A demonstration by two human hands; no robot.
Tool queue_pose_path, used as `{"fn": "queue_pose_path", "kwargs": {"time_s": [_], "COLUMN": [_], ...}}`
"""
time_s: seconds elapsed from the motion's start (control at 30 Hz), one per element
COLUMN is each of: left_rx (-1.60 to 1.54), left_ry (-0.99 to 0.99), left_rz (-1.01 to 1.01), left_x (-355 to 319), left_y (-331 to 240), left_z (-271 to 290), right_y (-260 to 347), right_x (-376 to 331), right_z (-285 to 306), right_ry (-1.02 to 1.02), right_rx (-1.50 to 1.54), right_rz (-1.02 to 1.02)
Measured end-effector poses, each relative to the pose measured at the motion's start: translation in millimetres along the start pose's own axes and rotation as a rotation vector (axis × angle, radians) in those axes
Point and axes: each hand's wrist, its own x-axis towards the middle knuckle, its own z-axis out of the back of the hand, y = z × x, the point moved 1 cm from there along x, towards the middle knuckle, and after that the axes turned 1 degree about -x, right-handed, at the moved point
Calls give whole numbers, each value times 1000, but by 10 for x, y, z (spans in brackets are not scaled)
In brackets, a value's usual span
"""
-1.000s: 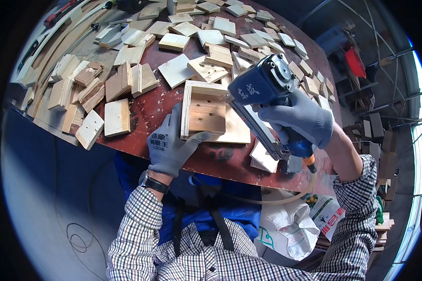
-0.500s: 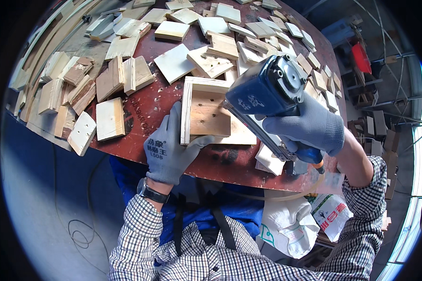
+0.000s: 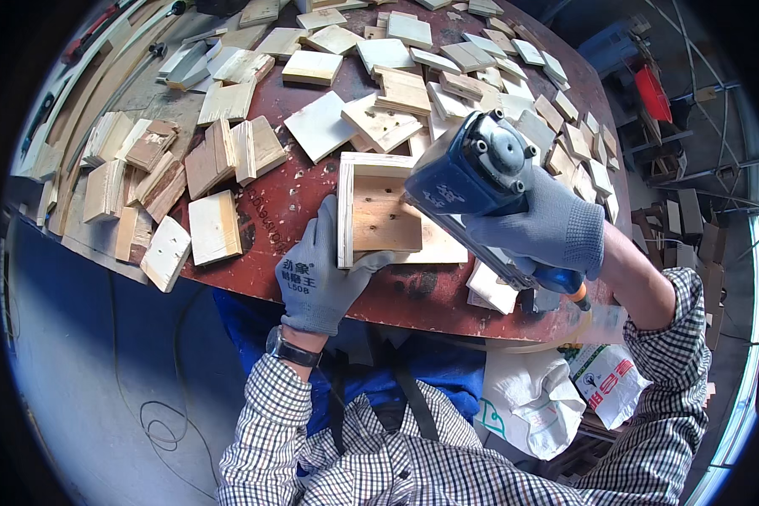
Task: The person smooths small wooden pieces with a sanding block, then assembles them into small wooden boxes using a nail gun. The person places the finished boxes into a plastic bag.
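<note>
A small wooden frame of joined blocks [image 3: 386, 221] lies at the near edge of the red table. Around its left side and lower corner, my gloved left hand [image 3: 319, 274] is closed, with the thumb along the near edge. My gloved right hand [image 3: 544, 226] grips a blue pneumatic nail gun [image 3: 464, 169] by its handle. The gun's nose points down into the right part of the frame, and its tip is hidden by the gun body. Several small dark nail holes or nail heads mark the frame's inner board.
Many loose wood blocks [image 3: 319, 126] cover the far and left parts of the red tabletop [image 3: 396, 295]. A few pieces [image 3: 491, 287] lie beside the gun's magazine. White sacks [image 3: 531, 405] sit below the table's near edge. A thin hose [image 3: 177, 422] coils on the floor at left.
The whole view has shifted slightly, so table and blocks appear lower and farther right. Both hands keep their hold, and the gun stays at about the same place over the frame.
</note>
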Motion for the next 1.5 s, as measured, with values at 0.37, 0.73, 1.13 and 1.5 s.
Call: {"fn": "queue_pose_path", "kwargs": {"time_s": [0.37,0.73,1.13,1.5], "left_rx": [-20,45,-16,23], "left_ry": [-36,-129,24,-107], "left_rz": [13,-124,18,-98], "left_x": [1,15,-14,27], "left_y": [47,53,-64,93], "left_z": [-84,-102,29,-121], "right_y": [91,105,241,22], "right_x": [-252,-136,-256,-501], "right_z": [-104,-360,-476,-406], "right_ry": [-57,31,-26,-77], "right_rx": [145,8,-206,75], "right_rz": [94,205,164,116]}}
